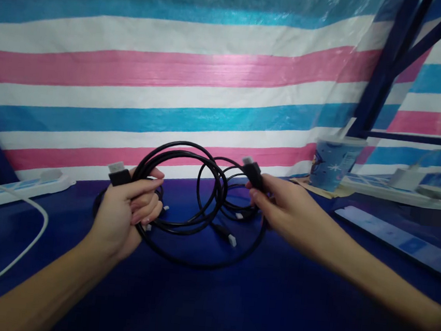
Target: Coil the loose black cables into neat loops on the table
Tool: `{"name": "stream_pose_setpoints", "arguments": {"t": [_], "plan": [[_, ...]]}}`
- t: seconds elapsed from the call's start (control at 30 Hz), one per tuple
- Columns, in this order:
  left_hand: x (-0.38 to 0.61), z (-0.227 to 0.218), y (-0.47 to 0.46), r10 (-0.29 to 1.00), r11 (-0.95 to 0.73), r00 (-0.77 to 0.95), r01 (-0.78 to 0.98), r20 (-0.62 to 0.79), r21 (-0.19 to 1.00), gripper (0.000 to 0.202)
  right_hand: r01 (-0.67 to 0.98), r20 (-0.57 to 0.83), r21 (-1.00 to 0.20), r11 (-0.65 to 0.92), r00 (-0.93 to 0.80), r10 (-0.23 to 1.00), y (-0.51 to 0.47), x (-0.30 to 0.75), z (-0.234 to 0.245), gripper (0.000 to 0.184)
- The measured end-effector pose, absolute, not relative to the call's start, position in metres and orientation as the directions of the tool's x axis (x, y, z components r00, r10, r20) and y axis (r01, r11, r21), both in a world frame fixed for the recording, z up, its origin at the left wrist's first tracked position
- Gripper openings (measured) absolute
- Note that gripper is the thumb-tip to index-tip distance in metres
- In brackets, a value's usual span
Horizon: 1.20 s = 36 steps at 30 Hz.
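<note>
A black cable [186, 193] lies in loose coils over a dark blue table [231, 302]. My left hand [126, 213] is closed round one black plug [119, 174] with a silver tip and part of the coil. My right hand [282, 205] pinches the other black plug [253, 173], held up just right of the loops. More thin black leads with small white-tipped connectors [232, 239] sit under and between the coils.
A white power strip [19, 188] with a white cord [29, 241] lies at the left. A blue paper cup [335, 163] stands at the right, beside another white power strip [393, 190] with a charger. A striped pink, blue and white tarp [175, 67] hangs behind.
</note>
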<state>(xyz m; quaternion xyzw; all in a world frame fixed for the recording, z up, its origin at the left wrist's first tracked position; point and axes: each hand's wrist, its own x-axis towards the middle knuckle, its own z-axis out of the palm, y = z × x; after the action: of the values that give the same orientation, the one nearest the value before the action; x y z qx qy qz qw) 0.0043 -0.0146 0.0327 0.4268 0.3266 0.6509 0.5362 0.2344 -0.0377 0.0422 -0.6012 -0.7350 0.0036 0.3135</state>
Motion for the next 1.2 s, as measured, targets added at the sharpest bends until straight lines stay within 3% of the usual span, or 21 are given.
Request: {"name": "stream_pose_setpoints", "arguments": {"t": [0.1, 0.17, 0.2, 0.23, 0.3, 0.37, 0.43, 0.57, 0.67, 0.73, 0.77, 0.8, 0.87, 0.97, 1.07, 1.13, 1.2], "plan": [[0.007, 0.026, -0.016, 0.987, -0.141, 0.008, -0.44, 0.161, 0.887, 0.01, 0.915, 0.761, -0.226, 0.333, -0.047, 0.647, -0.039, 0.232, 0.04, 0.021], [0.006, 0.025, -0.018, 0.988, -0.09, 0.072, -0.441, 0.135, 0.893, 0.01, 0.893, 0.853, -0.169, 0.418, -0.081, 0.516, -0.04, 0.229, 0.039, 0.022], [0.006, 0.025, -0.019, 0.986, -0.062, 0.113, -0.432, 0.122, 0.9, 0.01, 0.847, 0.857, -0.206, 0.491, -0.086, 0.508, -0.041, 0.228, 0.039, 0.023], [0.006, 0.025, -0.02, 0.981, -0.031, 0.164, -0.412, 0.107, 0.911, 0.009, 0.764, 0.835, -0.297, 0.573, -0.083, 0.544, -0.043, 0.226, 0.039, 0.023], [0.007, 0.024, -0.023, 0.958, 0.028, 0.279, -0.336, 0.071, 0.941, 0.006, 0.462, 0.675, -0.604, 0.65, -0.138, 0.725, -0.047, 0.221, 0.036, 0.026], [0.01, 0.022, -0.024, 0.934, 0.06, 0.356, -0.242, 0.031, 0.969, 0.001, 0.143, 0.433, -0.858, 0.493, -0.314, 0.845, -0.051, 0.216, 0.033, 0.036], [0.013, 0.016, -0.024, 0.921, 0.055, 0.389, -0.177, 0.018, 0.983, 0.004, 0.035, 0.273, -0.947, 0.321, -0.444, 0.854, -0.054, 0.213, 0.031, 0.041], [0.011, 0.009, -0.023, 0.849, -0.02, 0.523, -0.11, 0.074, 0.994, 0.008, 0.281, 0.115, -0.927, 0.249, -0.42, 0.9, -0.053, 0.214, 0.034, 0.026], [0.003, 0.019, -0.028, 0.63, 0.035, 0.776, -0.009, -0.015, 0.999, 0.016, 0.447, 0.033, -0.857, 0.257, -0.451, 0.892, -0.05, 0.218, 0.039, 0.038], [-0.002, 0.031, -0.034, 0.411, 0.094, 0.901, 0.109, -0.138, 0.99, 0.025, 0.472, 0.186, -0.769, 0.431, -0.479, 0.858, -0.051, 0.22, 0.038, 0.026], [-0.004, 0.035, -0.037, 0.324, 0.106, 0.929, 0.153, -0.179, 0.983, 0.034, 0.475, 0.309, -0.69, 0.546, -0.489, 0.816, -0.051, 0.22, 0.037, 0.014], [-0.004, 0.039, -0.039, 0.277, 0.118, 0.94, 0.173, -0.2, 0.978, 0.04, 0.476, 0.428, -0.595, 0.648, -0.494, 0.756, -0.052, 0.22, 0.035, 0.015], [-0.001, 0.038, -0.042, 0.258, 0.167, 0.947, 0.153, -0.193, 0.974, 0.048, 0.487, 0.589, -0.426, 0.762, -0.49, 0.643, -0.053, 0.219, 0.031, 0.036], [0.011, 0.024, -0.042, 0.226, 0.198, 0.96, 0.122, -0.166, 0.973, 0.046, 0.569, 0.706, -0.331, 0.753, -0.38, 0.598, -0.051, 0.217, 0.027, 0.028], [0.027, 0.009, -0.047, 0.129, 0.071, 0.985, 0.107, -0.116, 0.992, 0.042, 0.635, 0.75, -0.435, 0.638, -0.137, 0.647, -0.043, 0.213, 0.027, 0.023], [0.034, 0.009, -0.054, 0.073, 0.026, 0.994, 0.085, -0.087, 0.996, 0.042, 0.556, 0.636, -0.604, 0.57, -0.094, 0.766, -0.037, 0.209, 0.027, 0.033], [0.033, 0.015, -0.061, 0.055, 0.021, 0.994, 0.094, -0.095, 0.995, 0.042, 0.39, 0.423, -0.788, 0.477, -0.221, 0.879, -0.033, 0.207, 0.027, 0.042]]}}
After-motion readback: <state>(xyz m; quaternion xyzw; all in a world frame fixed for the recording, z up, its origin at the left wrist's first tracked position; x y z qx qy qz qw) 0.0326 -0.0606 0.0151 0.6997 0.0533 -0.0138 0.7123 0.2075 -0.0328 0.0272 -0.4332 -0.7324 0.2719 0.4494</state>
